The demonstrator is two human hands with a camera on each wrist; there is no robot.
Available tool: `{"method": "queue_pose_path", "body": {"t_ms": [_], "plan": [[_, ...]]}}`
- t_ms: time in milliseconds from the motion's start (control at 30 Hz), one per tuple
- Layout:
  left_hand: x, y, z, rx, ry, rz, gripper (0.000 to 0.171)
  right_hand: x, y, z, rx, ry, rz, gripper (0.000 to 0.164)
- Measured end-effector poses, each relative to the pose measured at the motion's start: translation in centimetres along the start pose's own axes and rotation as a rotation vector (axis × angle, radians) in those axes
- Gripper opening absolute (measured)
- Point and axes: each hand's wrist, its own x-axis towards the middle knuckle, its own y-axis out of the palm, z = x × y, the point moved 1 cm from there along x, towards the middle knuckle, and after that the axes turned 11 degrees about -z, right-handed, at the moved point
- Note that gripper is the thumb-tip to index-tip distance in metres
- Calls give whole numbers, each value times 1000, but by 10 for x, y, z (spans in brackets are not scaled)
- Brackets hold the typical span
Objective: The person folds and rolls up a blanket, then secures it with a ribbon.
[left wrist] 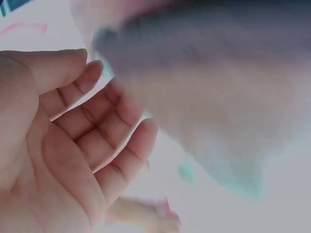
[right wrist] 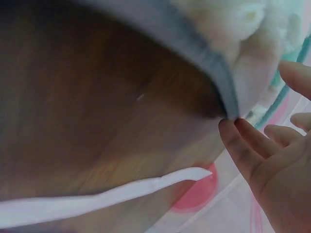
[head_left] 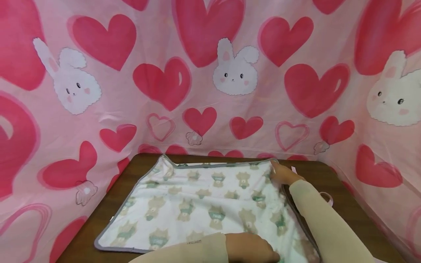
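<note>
A white fleece blanket (head_left: 204, 204) with brown-and-green bear prints and a grey border lies spread over the brown table. My right hand (head_left: 283, 173) is at its far right corner. In the right wrist view, the fingertips (right wrist: 227, 127) touch the grey border (right wrist: 228, 92), with the thumb held apart. Low over the near right part of the blanket is my left hand (head_left: 251, 247). Its fingers are loosely bent in the left wrist view, beside a blurred flap of blanket (left wrist: 204, 107) with a grey edge. The far left corner of the blanket is folded up in a small peak.
Brown tabletop (head_left: 315, 175) shows along the right side and down the left. A pale pink strip (right wrist: 146, 187) lies on the table right of the blanket. Pink cloth (head_left: 210, 98) with hearts and rabbits hangs round the back and both sides.
</note>
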Motion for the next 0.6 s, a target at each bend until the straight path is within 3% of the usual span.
{"method": "queue_pose_path", "body": {"t_ms": [67, 200, 400, 500, 600], "plan": [[-14, -7, 9, 122, 0, -40, 12, -6, -4, -3, -32, -28, -17, 70], [-60, -22, 35, 181, -99, -186, 14, -20, -13, -10, -91, -87, -55, 60], [-149, -34, 74, 154, -382, -339, 16, -55, -23, -8, -115, -135, -52, 32], [-205, -35, 92, 157, -535, -418, 21, -77, -25, -3, -102, -137, -42, 16], [-263, -38, 104, 147, -754, -467, 23, -98, -25, 2, -93, -130, -31, 12]]}}
